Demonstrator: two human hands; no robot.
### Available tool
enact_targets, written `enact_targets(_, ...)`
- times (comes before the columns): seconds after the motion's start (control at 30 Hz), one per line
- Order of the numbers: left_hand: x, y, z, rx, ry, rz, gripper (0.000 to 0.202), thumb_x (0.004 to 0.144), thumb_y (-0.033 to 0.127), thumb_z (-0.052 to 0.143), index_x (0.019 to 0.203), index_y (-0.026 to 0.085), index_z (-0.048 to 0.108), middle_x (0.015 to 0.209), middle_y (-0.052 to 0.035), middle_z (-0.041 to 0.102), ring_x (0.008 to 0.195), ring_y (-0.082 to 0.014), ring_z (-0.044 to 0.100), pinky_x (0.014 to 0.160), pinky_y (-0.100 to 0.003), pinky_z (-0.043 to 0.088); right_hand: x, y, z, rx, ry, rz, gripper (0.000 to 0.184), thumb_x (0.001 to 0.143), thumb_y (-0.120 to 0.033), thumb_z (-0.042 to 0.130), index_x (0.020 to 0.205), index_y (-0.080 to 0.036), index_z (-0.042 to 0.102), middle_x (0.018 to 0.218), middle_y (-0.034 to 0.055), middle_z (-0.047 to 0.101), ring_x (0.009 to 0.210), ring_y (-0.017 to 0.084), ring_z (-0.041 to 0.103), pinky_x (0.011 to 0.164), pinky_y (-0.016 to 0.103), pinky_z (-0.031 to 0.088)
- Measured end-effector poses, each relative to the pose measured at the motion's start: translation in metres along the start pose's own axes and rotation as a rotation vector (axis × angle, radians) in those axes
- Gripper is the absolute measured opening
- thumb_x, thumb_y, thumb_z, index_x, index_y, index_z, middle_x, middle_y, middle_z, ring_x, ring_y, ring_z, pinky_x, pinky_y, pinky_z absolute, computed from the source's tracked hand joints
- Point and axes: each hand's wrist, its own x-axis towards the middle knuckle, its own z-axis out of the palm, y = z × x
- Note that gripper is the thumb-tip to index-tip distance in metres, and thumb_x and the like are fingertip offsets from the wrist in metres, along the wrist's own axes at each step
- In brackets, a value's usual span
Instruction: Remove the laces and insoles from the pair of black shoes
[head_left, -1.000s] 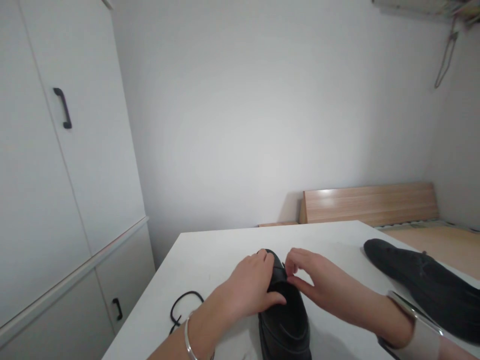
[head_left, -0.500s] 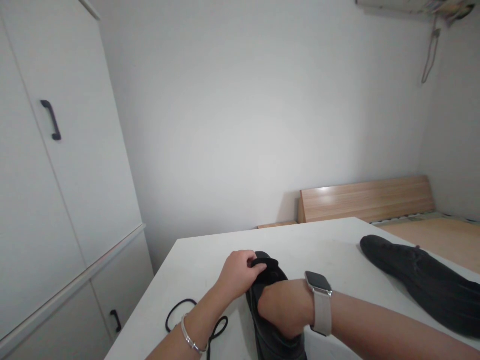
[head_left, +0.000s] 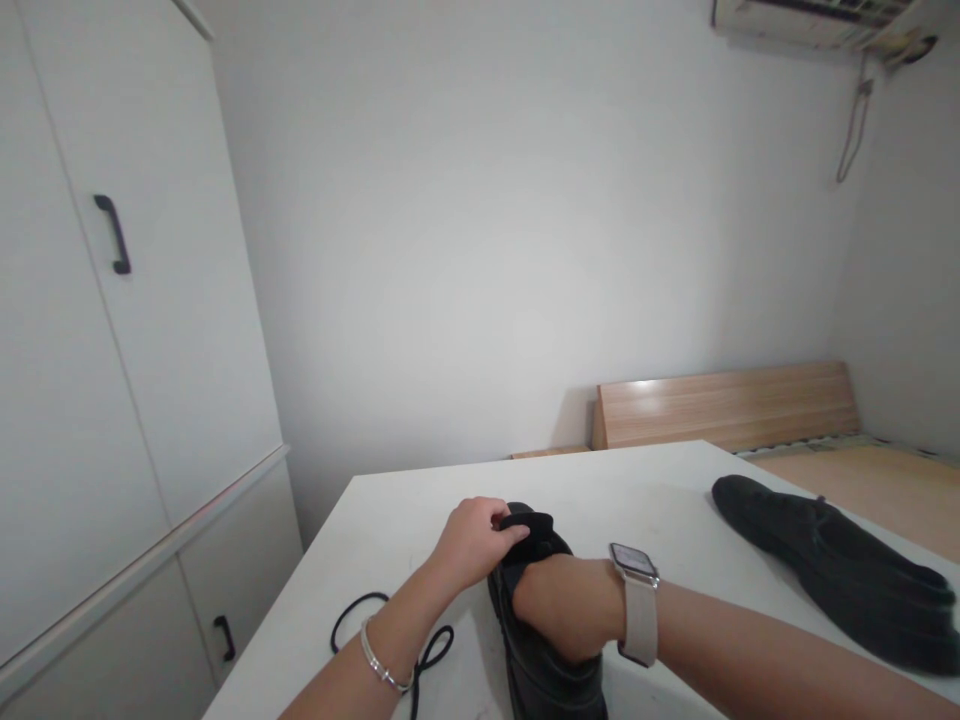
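A black shoe (head_left: 555, 690) lies on the white table in front of me, toe away from me. My left hand (head_left: 474, 540) is closed at its far part, thumb and fingers pinching the shoe tongue (head_left: 534, 520), which stands raised. My right hand (head_left: 559, 608) reaches down into the shoe opening, and its fingers are hidden inside. A black shoelace (head_left: 417, 680) lies loose in a loop on the table, partly behind my left forearm. A second black shoe (head_left: 825, 560), with its lace in place, rests at the right of the table.
The white table (head_left: 637, 490) reaches toward the wall. On the left stands a white wardrobe (head_left: 165, 300) with black handles. Behind the table's right side are a wooden headboard (head_left: 720, 410) and a bed (head_left: 840, 470). An air conditioner (head_left: 795, 22) hangs high at the right.
The view has shifted slightly. Both hands keep nearly the same places, the left at the tongue and the right inside the shoe.
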Motion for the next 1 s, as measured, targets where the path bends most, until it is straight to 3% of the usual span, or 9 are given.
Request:
enact_targets(0.07, 0.0, 0.0, -0.003, -0.011, -0.021, 0.02, 0.026, 0.076, 0.041, 0.065, 0.065, 0.017, 0.066, 0.063, -0.0008, 0.062, 0.064, -0.0171, 0.055, 0.058, -0.026, 0.032, -0.009, -0.006, -0.015, -0.055, -0.054, 0.008, 0.01, 0.059, -0.004, 0.066, 0.064, -0.011, 0.072, 0.06, 0.0119, 0.07, 0.051, 0.023, 0.063, 0.039, 0.026, 0.029)
enact_targets(0.13, -0.001, 0.0, -0.006, -0.031, -0.052, 0.05, 0.027, 0.076, 0.041, 0.063, 0.065, 0.017, 0.067, 0.065, -0.0016, 0.065, 0.065, -0.0176, 0.057, 0.059, -0.026, 0.035, -0.019, -0.011, -0.028, -0.052, -0.01, 0.038, 0.015, 0.069, -0.01, 0.061, 0.078, -0.012, 0.074, 0.073, 0.0127, 0.074, 0.06, 0.023, 0.067, 0.044, 0.026, 0.031)
enact_targets(0.27, -0.003, 0.002, -0.016, -0.094, -0.114, 0.121, 0.028, 0.081, 0.041, 0.056, 0.073, 0.017, 0.069, 0.071, -0.0024, 0.07, 0.069, -0.0183, 0.061, 0.061, -0.025, 0.041, -0.036, -0.014, -0.047, 0.04, 0.323, 0.153, 0.025, 0.074, -0.014, 0.055, 0.095, -0.017, 0.068, 0.088, 0.0088, 0.074, 0.073, 0.022, 0.067, 0.056, 0.028, 0.036)
enact_targets(0.5, -0.003, 0.009, -0.066, -0.186, 0.081, 0.157, 0.042, 0.092, 0.049, 0.038, 0.087, 0.016, 0.065, 0.09, -0.0068, 0.071, 0.088, -0.0214, 0.064, 0.08, -0.03, 0.047, -0.065, -0.022, -0.085, 0.132, 0.747, 0.294, 0.008, 0.078, -0.013, 0.054, 0.074, -0.02, 0.052, 0.065, -0.0026, 0.058, 0.056, 0.013, 0.051, 0.053, 0.025, 0.03)
enact_targets(0.6, -0.008, 0.011, -0.093, -0.242, 0.192, 0.127, 0.04, 0.091, 0.05, 0.043, 0.088, 0.017, 0.065, 0.091, -0.0071, 0.072, 0.089, -0.0223, 0.065, 0.082, -0.032, 0.048, -0.077, -0.035, -0.098, 0.17, 1.047, 0.232, 0.009, 0.084, -0.016, 0.053, 0.078, -0.021, 0.049, 0.066, -0.0037, 0.054, 0.055, 0.012, 0.048, 0.052, 0.024, 0.032)
enact_targets(0.67, -0.014, 0.012, -0.109, -0.271, 0.257, 0.129, 0.037, 0.09, 0.05, 0.047, 0.089, 0.017, 0.065, 0.093, -0.0075, 0.073, 0.092, -0.0225, 0.066, 0.086, -0.032, 0.048, -0.082, -0.048, -0.102, 0.159, 1.271, 0.122, 0.009, 0.087, -0.014, 0.053, 0.082, -0.021, 0.049, 0.07, -0.0031, 0.054, 0.057, 0.011, 0.049, 0.054, 0.024, 0.036)
enact_targets(0.73, -0.021, 0.015, -0.121, -0.272, 0.32, 0.151, 0.036, 0.089, 0.05, 0.05, 0.089, 0.017, 0.065, 0.094, -0.0077, 0.073, 0.095, -0.0223, 0.066, 0.089, -0.033, 0.047, -0.083, -0.062, -0.101, 0.139, 1.39, -0.028, 0.011, 0.087, -0.009, 0.052, 0.088, -0.02, 0.05, 0.076, -0.0012, 0.058, 0.064, 0.012, 0.052, 0.059, 0.024, 0.04)
enact_targets(0.87, -0.033, 0.022, -0.133, -0.26, 0.351, 0.185, 0.033, 0.09, 0.047, 0.051, 0.09, 0.017, 0.066, 0.094, -0.0065, 0.073, 0.094, -0.0214, 0.066, 0.088, -0.032, 0.047, -0.057, -0.083, -0.077, 0.019, 1.288, -0.337, 0.011, 0.09, -0.008, 0.049, 0.091, -0.018, 0.053, 0.081, 0.0023, 0.064, 0.068, 0.014, 0.056, 0.061, 0.027, 0.041)
enact_targets(1.0, -0.034, 0.027, -0.124, -0.218, 0.275, 0.178, 0.028, 0.091, 0.042, 0.051, 0.088, 0.018, 0.066, 0.09, -0.0044, 0.073, 0.089, -0.0204, 0.066, 0.082, -0.031, 0.048, -0.007, -0.084, -0.02, -0.156, 0.977, -0.509, 0.021, 0.101, -0.029, 0.046, 0.083, -0.02, 0.055, 0.075, -0.0022, 0.065, 0.071, 0.014, 0.06, 0.068, 0.028, 0.042)
